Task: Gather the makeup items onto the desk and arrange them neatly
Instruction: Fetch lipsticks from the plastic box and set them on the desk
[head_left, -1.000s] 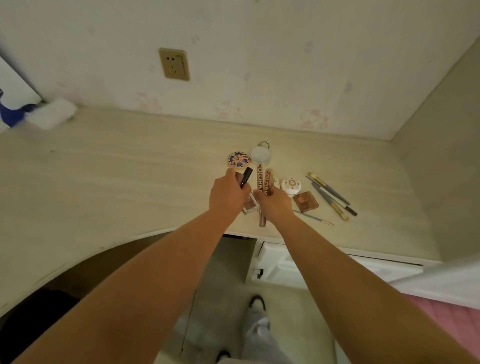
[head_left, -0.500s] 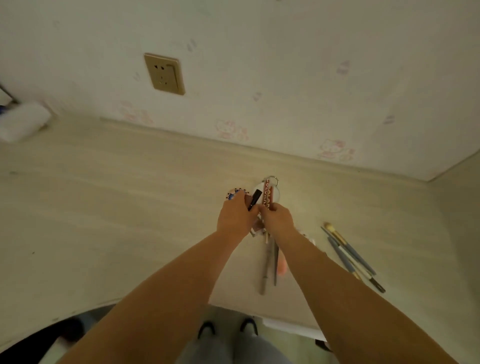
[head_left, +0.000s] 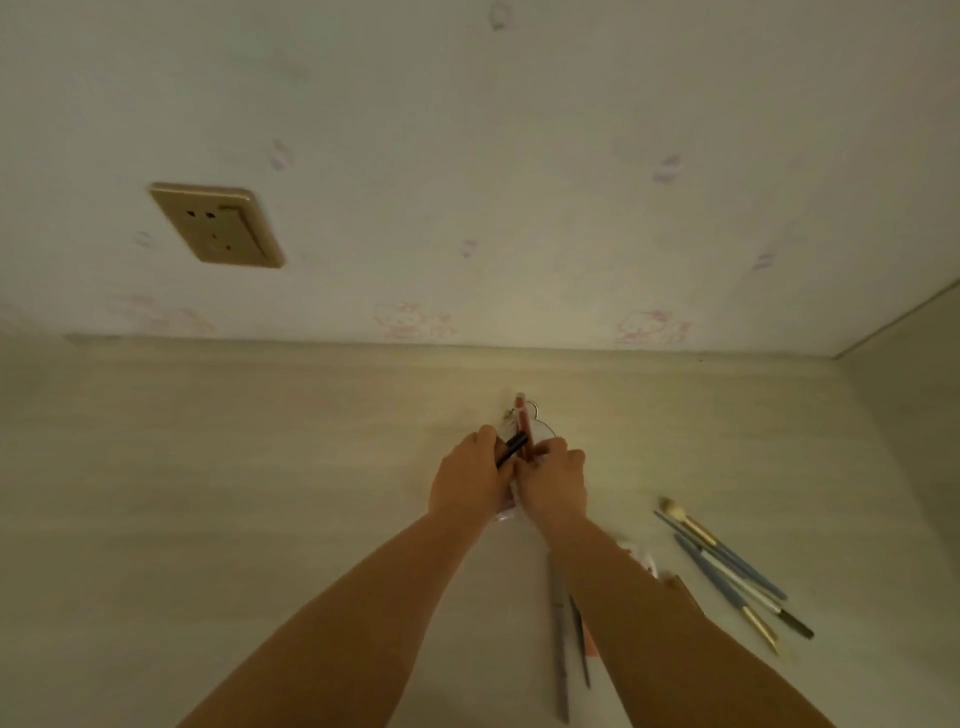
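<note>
Now, near the front edge, thin pencils lie loose. Both hands have advanced toward the worktop's back edge: left hand pinching a black tube, right hand pinching red tubes. Brushes lie rightward; placement appears imminent.

A slim black tube is held tilted above the pale desk, beside a red patterned tube pointing away. Blue-handled brushes lie fanned at the right; two thin pencils, seemingly grey, lie nearer.
</note>
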